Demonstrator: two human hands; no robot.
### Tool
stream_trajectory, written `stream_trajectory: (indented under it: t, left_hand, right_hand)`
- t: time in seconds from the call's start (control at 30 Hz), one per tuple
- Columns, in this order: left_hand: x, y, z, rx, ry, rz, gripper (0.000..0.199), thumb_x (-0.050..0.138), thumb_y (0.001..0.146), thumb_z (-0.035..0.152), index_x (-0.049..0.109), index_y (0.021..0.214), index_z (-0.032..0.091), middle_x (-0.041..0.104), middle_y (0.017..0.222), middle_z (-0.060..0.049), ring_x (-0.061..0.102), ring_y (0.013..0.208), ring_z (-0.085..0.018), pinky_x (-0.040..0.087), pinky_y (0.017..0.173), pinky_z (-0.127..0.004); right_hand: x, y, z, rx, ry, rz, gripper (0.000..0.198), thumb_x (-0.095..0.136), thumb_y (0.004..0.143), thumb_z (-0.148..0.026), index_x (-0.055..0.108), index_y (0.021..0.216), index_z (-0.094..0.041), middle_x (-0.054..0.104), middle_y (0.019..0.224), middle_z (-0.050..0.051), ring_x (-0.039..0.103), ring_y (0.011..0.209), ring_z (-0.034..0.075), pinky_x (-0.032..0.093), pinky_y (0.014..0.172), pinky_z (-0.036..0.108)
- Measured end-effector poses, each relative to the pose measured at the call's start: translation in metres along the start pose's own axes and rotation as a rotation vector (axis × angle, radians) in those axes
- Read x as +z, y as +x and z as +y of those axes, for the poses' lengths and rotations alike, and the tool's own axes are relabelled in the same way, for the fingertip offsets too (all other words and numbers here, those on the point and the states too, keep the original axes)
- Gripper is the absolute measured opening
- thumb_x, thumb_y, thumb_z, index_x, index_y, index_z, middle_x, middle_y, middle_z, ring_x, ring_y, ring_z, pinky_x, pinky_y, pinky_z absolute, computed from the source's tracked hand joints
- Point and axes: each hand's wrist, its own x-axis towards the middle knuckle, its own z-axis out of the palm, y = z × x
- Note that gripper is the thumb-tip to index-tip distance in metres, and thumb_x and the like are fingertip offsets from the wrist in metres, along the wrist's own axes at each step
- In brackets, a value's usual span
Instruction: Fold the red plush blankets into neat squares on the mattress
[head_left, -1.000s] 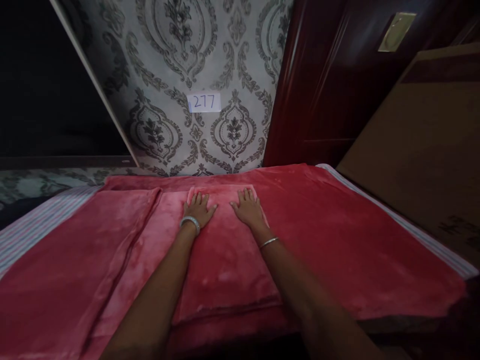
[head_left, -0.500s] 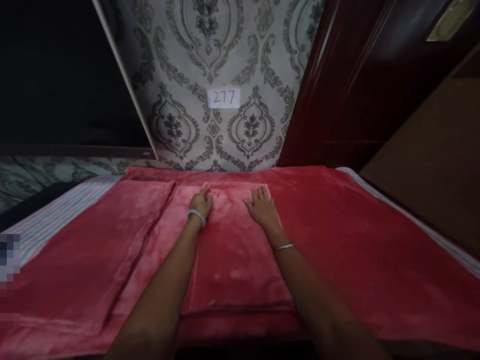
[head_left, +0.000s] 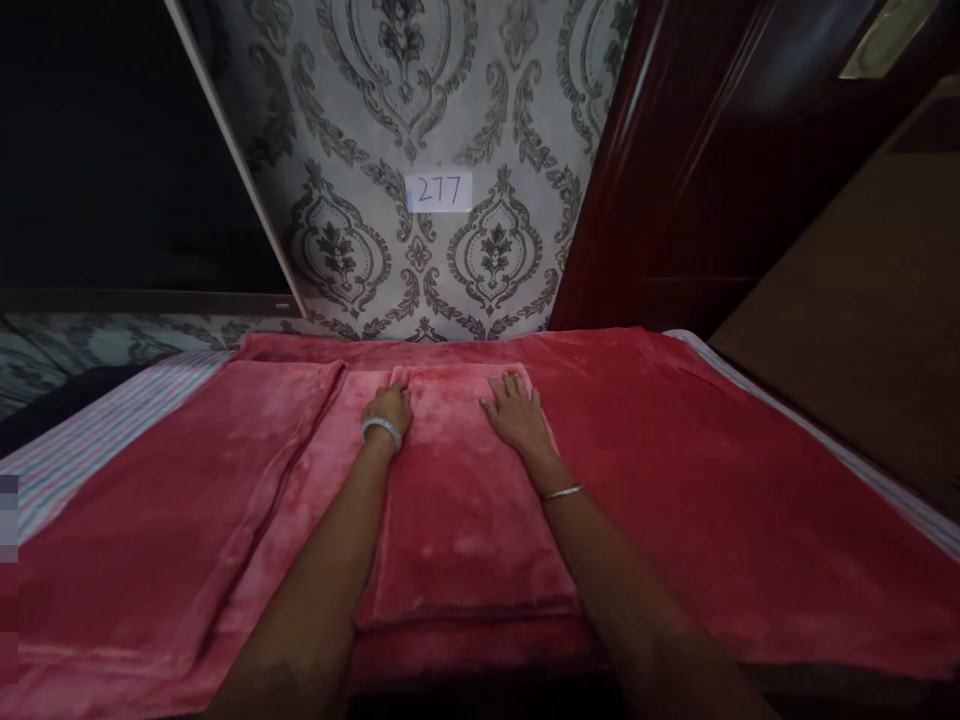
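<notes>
A plush red blanket (head_left: 712,480) lies spread out, with a folded panel (head_left: 465,520) in its middle and another folded part (head_left: 150,500) to the left. At the far left corner of the middle panel, my left hand (head_left: 388,408) has its fingers curled in on the panel's edge; the fingertips are partly hidden. My right hand (head_left: 516,410) rests flat near the far right corner of that panel, fingers spread and palm down. A bracelet circles each wrist.
Striped cloth (head_left: 127,420) shows under the blanket at both sides. Behind stands a patterned wall with a paper label (head_left: 439,192) reading 277. A dark screen (head_left: 127,160) is at the left, a dark red wooden door (head_left: 675,200) at the right.
My left hand has shifted slightly left, and its fingers are more curled at the panel's edge. My right hand stays flat in nearly the same spot. The view has turned slightly.
</notes>
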Motion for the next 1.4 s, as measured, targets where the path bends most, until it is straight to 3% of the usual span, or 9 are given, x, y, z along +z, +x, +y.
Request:
stream_trajectory:
  t: [0.17, 0.27, 0.43, 0.6, 0.8, 1.0, 1.2, 1.3, 1.4]
  left_hand:
    - [-0.005, 0.001, -0.001, 0.043, -0.050, -0.022, 0.049, 0.044, 0.100, 0.036, 0.061, 0.143, 0.019, 0.070, 0.133, -0.017, 0.067, 0.123, -0.032, 0.053, 0.102, -0.043]
    - [-0.016, -0.010, -0.007, 0.045, -0.131, -0.066, 0.063, 0.053, 0.098, 0.042, 0.046, 0.155, 0.017, 0.065, 0.143, -0.014, 0.063, 0.129, -0.028, 0.051, 0.105, -0.034]
    - [-0.024, -0.068, -0.031, 0.149, -0.226, -0.118, 0.075, 0.062, 0.094, 0.037, 0.035, 0.160, 0.012, 0.055, 0.154, -0.014, 0.056, 0.139, -0.026, 0.045, 0.113, -0.031]
    - [-0.014, -0.124, -0.041, 0.151, -0.118, -0.084, 0.065, 0.049, 0.097, 0.020, 0.035, 0.161, 0.015, 0.064, 0.142, -0.016, 0.063, 0.129, -0.028, 0.047, 0.111, -0.038]
    - [-0.006, -0.126, -0.047, 0.153, -0.164, -0.039, 0.057, 0.046, 0.097, 0.017, 0.046, 0.155, 0.016, 0.064, 0.143, -0.014, 0.061, 0.132, -0.027, 0.047, 0.113, -0.038]
    - [-0.005, -0.124, -0.053, 0.151, -0.279, -0.032, 0.059, 0.049, 0.096, 0.021, 0.046, 0.155, 0.016, 0.063, 0.145, -0.012, 0.059, 0.135, -0.026, 0.045, 0.115, -0.038]
    - [-0.011, -0.157, -0.063, 0.192, -0.430, -0.055, 0.091, 0.066, 0.088, 0.036, 0.022, 0.164, 0.012, 0.050, 0.158, -0.015, 0.051, 0.142, -0.030, 0.046, 0.116, -0.039]
    - [-0.012, -0.171, -0.065, 0.227, -0.342, -0.026, 0.083, 0.064, 0.089, 0.027, 0.028, 0.162, 0.014, 0.049, 0.158, -0.014, 0.051, 0.143, -0.029, 0.042, 0.119, -0.041]
    - [-0.014, -0.176, -0.066, 0.209, -0.282, -0.078, 0.072, 0.056, 0.091, 0.020, 0.035, 0.160, 0.016, 0.060, 0.149, -0.012, 0.057, 0.138, -0.027, 0.045, 0.117, -0.039]
  right_hand:
    - [0.000, 0.000, 0.001, 0.001, -0.010, 0.014, 0.059, 0.031, 0.107, -0.046, 0.040, 0.159, -0.019, 0.027, 0.170, 0.015, 0.020, 0.158, 0.031, 0.024, 0.121, 0.058]
    - [0.002, -0.001, 0.004, -0.009, -0.013, 0.020, 0.059, 0.031, 0.107, -0.046, 0.040, 0.159, -0.019, 0.028, 0.169, 0.015, 0.021, 0.157, 0.032, 0.025, 0.121, 0.058]
    - [0.006, -0.003, 0.008, -0.011, 0.007, 0.024, 0.058, 0.030, 0.107, -0.045, 0.041, 0.159, -0.019, 0.028, 0.169, 0.016, 0.021, 0.156, 0.032, 0.025, 0.120, 0.061]
    - [0.000, -0.001, 0.009, -0.017, 0.057, 0.016, 0.058, 0.031, 0.106, -0.044, 0.043, 0.157, -0.017, 0.031, 0.168, 0.017, 0.021, 0.156, 0.034, 0.025, 0.119, 0.064]
    - [-0.022, -0.030, -0.002, -0.066, 0.059, 0.061, 0.061, 0.027, 0.106, -0.050, 0.039, 0.160, -0.024, 0.028, 0.169, 0.015, 0.018, 0.157, 0.036, 0.024, 0.119, 0.067]
    - [-0.007, -0.086, -0.008, -0.163, -0.060, -0.043, 0.063, 0.032, 0.105, -0.054, 0.035, 0.162, -0.027, 0.025, 0.171, 0.010, 0.020, 0.156, 0.037, 0.017, 0.122, 0.064]
    - [-0.001, -0.089, -0.007, -0.164, -0.073, -0.041, 0.062, 0.030, 0.106, -0.052, 0.035, 0.162, -0.026, 0.026, 0.171, 0.010, 0.021, 0.156, 0.038, 0.017, 0.122, 0.064]
    - [-0.003, -0.088, -0.006, -0.166, -0.072, -0.038, 0.062, 0.029, 0.107, -0.052, 0.035, 0.163, -0.026, 0.026, 0.171, 0.010, 0.020, 0.156, 0.038, 0.016, 0.122, 0.065]
    - [-0.003, -0.089, -0.006, -0.169, -0.066, -0.034, 0.062, 0.029, 0.107, -0.052, 0.035, 0.162, -0.026, 0.026, 0.171, 0.011, 0.020, 0.156, 0.038, 0.016, 0.122, 0.065]
